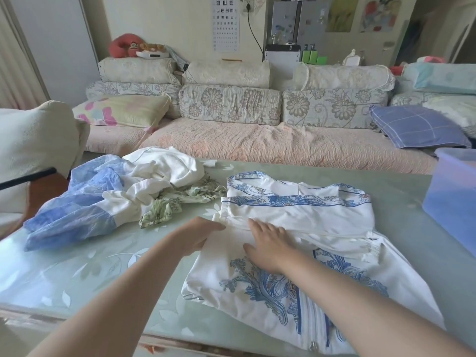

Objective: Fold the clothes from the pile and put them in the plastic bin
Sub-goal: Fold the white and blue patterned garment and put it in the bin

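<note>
A white garment with blue floral print (304,217) lies spread on the table in front of me, its top part folded across. My left hand (195,235) grips the garment's left edge, fingers tucked under the fabric. My right hand (268,246) presses flat on the middle of the garment, fingers straight. To the left is the pile (123,194): a blue and white piece, a white piece and a green patterned one. The translucent blue plastic bin (453,199) stands at the table's right edge.
The table (77,269) has a pale green glass top with leaf patterns. A sofa (257,143) with floral cushions and pillows runs behind it. A cream chair back (33,143) stands at the left.
</note>
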`<state>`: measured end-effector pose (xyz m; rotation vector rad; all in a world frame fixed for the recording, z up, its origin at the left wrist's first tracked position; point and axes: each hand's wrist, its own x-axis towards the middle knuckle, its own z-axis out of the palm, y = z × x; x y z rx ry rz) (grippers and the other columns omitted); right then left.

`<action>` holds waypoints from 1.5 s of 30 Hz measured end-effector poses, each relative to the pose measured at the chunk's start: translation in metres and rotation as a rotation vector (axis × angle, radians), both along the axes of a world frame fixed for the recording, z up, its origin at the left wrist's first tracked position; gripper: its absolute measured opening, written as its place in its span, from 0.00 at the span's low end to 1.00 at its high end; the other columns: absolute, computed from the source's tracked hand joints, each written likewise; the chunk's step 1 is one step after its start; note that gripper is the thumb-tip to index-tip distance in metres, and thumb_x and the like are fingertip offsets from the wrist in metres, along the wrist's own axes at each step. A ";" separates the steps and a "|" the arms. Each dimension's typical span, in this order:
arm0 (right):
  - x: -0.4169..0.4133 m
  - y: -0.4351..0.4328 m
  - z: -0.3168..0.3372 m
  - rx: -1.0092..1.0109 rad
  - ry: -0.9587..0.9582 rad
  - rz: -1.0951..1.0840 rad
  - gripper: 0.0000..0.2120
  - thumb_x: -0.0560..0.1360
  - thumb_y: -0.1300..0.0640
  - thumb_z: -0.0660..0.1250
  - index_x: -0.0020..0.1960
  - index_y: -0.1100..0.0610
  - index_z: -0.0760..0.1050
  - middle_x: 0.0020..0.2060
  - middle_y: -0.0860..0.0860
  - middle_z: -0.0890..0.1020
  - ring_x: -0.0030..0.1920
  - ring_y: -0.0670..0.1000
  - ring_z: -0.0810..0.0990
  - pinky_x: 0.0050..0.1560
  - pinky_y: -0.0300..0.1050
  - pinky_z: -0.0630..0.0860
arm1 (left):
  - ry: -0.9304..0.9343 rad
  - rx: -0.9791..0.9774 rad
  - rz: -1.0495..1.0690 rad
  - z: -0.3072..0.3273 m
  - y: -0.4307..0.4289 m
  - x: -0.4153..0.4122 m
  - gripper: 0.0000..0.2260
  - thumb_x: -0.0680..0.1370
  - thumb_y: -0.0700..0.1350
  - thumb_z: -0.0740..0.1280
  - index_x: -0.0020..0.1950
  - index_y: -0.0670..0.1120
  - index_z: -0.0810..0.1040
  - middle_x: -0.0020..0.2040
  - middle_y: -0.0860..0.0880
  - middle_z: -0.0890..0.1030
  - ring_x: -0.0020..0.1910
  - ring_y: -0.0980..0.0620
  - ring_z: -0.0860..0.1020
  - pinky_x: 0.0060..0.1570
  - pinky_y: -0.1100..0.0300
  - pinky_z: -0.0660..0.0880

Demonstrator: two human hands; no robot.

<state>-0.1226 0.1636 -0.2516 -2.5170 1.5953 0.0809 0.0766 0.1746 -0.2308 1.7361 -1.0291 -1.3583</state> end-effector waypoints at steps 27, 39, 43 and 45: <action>-0.049 -0.108 0.025 0.100 -0.857 -0.347 0.18 0.77 0.59 0.59 0.63 0.49 0.78 0.58 0.51 0.83 0.52 0.54 0.80 0.51 0.46 0.75 | -0.043 -0.065 -0.237 0.044 -0.122 -0.099 0.11 0.66 0.42 0.72 0.47 0.42 0.80 0.42 0.39 0.78 0.35 0.44 0.76 0.41 0.53 0.75; -0.126 -0.118 0.021 0.167 -0.748 -0.543 0.13 0.78 0.45 0.62 0.53 0.53 0.77 0.45 0.51 0.79 0.49 0.54 0.77 0.35 0.42 0.65 | -0.008 0.098 -0.911 0.028 -0.117 -0.183 0.20 0.78 0.32 0.63 0.67 0.48 0.68 0.46 0.45 0.81 0.39 0.52 0.80 0.42 0.61 0.77; -0.131 -0.121 0.024 0.147 -0.673 -0.530 0.21 0.73 0.49 0.71 0.63 0.49 0.72 0.53 0.50 0.79 0.56 0.53 0.78 0.46 0.42 0.70 | -0.063 0.055 -0.588 0.024 -0.133 -0.157 0.10 0.79 0.30 0.59 0.53 0.43 0.75 0.47 0.43 0.84 0.39 0.48 0.84 0.46 0.55 0.82; -0.134 -0.123 0.021 0.066 -0.463 -0.469 0.26 0.72 0.53 0.70 0.68 0.53 0.69 0.61 0.52 0.78 0.62 0.54 0.76 0.52 0.43 0.72 | -0.261 -0.023 -0.356 0.017 -0.141 -0.146 0.13 0.78 0.29 0.55 0.49 0.43 0.74 0.41 0.44 0.83 0.29 0.50 0.82 0.29 0.61 0.78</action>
